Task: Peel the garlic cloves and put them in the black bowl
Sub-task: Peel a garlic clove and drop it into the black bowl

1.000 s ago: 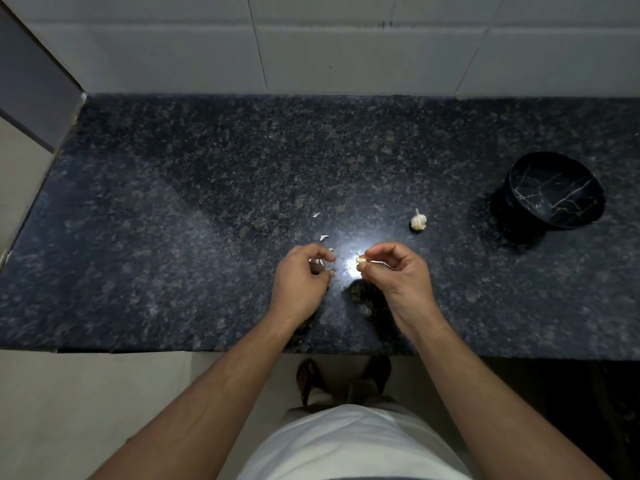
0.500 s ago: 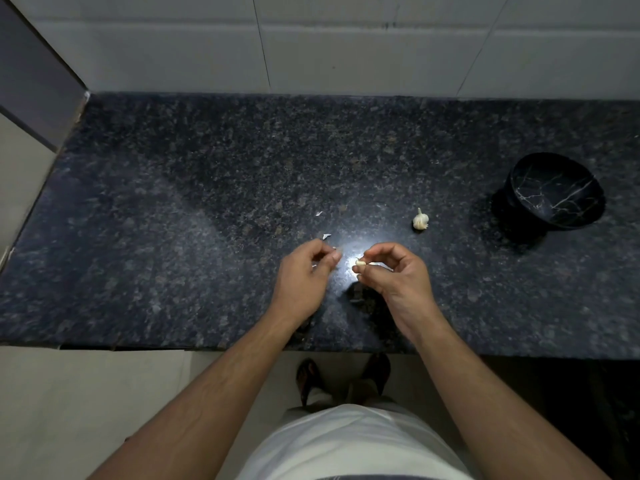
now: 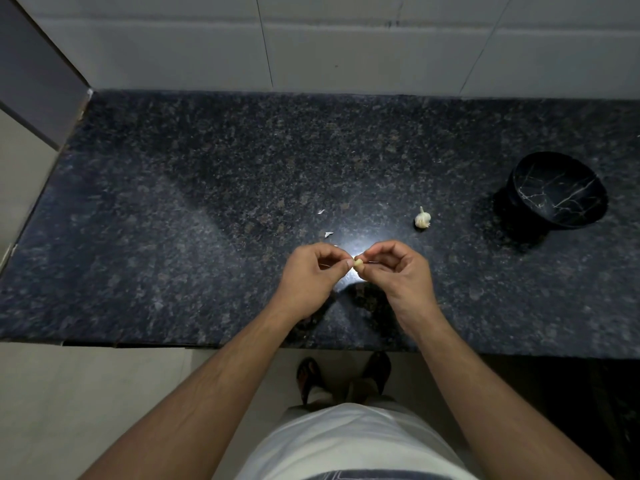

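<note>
Head view: Your right hand [image 3: 398, 271] pinches a small pale garlic clove [image 3: 358, 262] between thumb and forefinger, above the dark speckled granite worktop [image 3: 173, 237]. Your left hand [image 3: 313, 271] meets it with curled fingers, the fingertips [image 3: 346, 264] touching the clove's left end; whether they grip it or only touch it cannot be told. The clove is well left of the black marbled bowl [image 3: 557, 192], which stands on the worktop near its right end. A whitish remaining garlic bulb [image 3: 422, 219] lies between the clove and the bowl, nearer the clove. Two white skin flakes [image 3: 328, 233] lie on the worktop far left of the bowl, just beyond your left hand.
</note>
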